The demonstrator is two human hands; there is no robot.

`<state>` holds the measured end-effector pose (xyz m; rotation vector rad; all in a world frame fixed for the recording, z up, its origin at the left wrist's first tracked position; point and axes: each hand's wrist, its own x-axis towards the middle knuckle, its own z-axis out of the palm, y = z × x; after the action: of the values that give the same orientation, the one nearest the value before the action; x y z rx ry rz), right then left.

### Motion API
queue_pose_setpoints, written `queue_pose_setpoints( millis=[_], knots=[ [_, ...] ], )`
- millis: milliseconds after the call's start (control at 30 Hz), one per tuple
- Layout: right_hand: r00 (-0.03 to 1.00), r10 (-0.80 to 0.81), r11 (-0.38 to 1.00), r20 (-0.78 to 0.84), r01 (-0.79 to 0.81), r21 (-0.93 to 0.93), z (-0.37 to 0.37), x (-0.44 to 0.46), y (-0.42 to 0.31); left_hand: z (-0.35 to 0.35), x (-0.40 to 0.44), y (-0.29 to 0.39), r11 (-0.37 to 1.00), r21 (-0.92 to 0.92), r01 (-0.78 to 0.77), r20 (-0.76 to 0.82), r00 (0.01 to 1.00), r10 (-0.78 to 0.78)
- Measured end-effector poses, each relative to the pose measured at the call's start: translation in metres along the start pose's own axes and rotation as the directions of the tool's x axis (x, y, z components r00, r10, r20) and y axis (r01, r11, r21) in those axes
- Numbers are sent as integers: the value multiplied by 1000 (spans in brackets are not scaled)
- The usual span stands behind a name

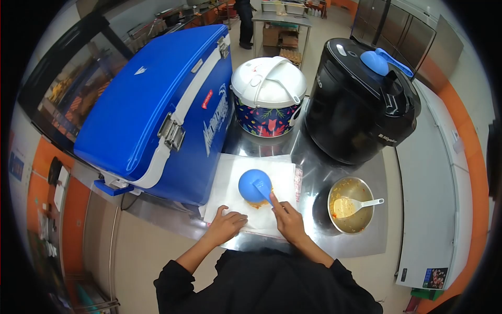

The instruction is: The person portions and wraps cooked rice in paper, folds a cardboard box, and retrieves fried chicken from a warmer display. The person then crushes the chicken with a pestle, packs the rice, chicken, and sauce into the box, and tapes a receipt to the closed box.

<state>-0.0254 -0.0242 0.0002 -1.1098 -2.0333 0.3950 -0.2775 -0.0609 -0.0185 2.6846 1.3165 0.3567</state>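
Observation:
A round blue scoop lies dome side up on a stack of white paper sheets, with a little yellowish-brown food showing under its near edge. My right hand is closed round the scoop's handle, which points toward me to the right. Flat on the near left part of the paper rests my left hand, its thumb apart from the fingers and nothing in it. To the right of my right hand stands a steel bowl smeared with orange-yellow food, holding a white rice paddle.
A big blue cooler box stands on the left of the steel table. Behind the paper is a flowered rice cooker. At right, a black rice cooker carries another blue scoop. A person stands far back.

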Motion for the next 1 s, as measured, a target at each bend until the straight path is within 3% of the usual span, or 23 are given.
queue_pose_setpoints(
  millis=[33, 100, 167, 233, 267, 300, 333, 467, 567, 633, 700, 733, 833, 900, 967, 1000],
  knots=[
    [1000, 7, 1000, -5, -7, -2, -13, 0, -4, -1, 2, 0, 1000, 0, -7, 4, 1000, 7],
    [965, 99, 979, -244, -138, -149, -54, -3, -9, -4, 4, -1, 998, -54, -10, -24, 1000, 8],
    [902, 225, 936, -370, -305, -176, -105, -13, -16, -7, 6, 1, 995, -95, 14, -16, 1000, -16],
    [817, 429, 789, -385, -546, -282, -149, -42, -15, -6, 8, 1, 990, -136, 39, -11, 999, -41],
    [815, 432, 785, -385, -550, -285, -159, -56, -8, -4, 9, 1, 968, -216, 128, -24, 990, -136],
    [770, 524, 691, -364, -634, -347, -168, -68, -3, -1, 9, 1, 931, -296, 212, -28, 973, -230],
    [710, 611, 583, -350, -702, -408, -174, -77, 0, -5, 12, 2, 930, -302, 208, -23, 974, -225],
    [644, 707, 472, -293, -738, -482, -171, -89, 11, -23, 20, 7, 773, -519, 364, 109, 925, -363],
    [712, 619, 459, -330, -670, -583, -162, -82, 8, -27, 20, 12, 616, -635, 466, 216, 873, -438],
    [878, 342, 707, -336, -476, -523, -146, -52, -5, -27, 19, 13, 540, -671, 509, 263, 843, -468],
    [955, 294, 922, -35, -293, -254, -118, -25, -9, -24, 18, 10, 491, -696, 524, 299, 833, -465],
    [974, 222, 951, 46, -206, -229, -100, -12, -10, -23, 18, 7, 488, -698, 524, 296, 831, -470],
    [981, 109, 982, 159, -81, -173, -59, 27, -3, -24, 19, 0, 524, -689, 500, 294, 854, -429],
    [977, 69, 989, 200, -41, -141, -39, 39, 19, -32, 23, -2, 631, -613, 475, 309, 879, -362],
    [879, 37, 997, 475, -65, 42, -23, 45, 60, -41, 28, -5, 626, -591, 509, 335, 861, -383],
    [888, 16, 913, 459, -200, 356, -17, 53, 68, -44, 29, -7, 626, -566, 536, 370, 844, -387]
  ],
)
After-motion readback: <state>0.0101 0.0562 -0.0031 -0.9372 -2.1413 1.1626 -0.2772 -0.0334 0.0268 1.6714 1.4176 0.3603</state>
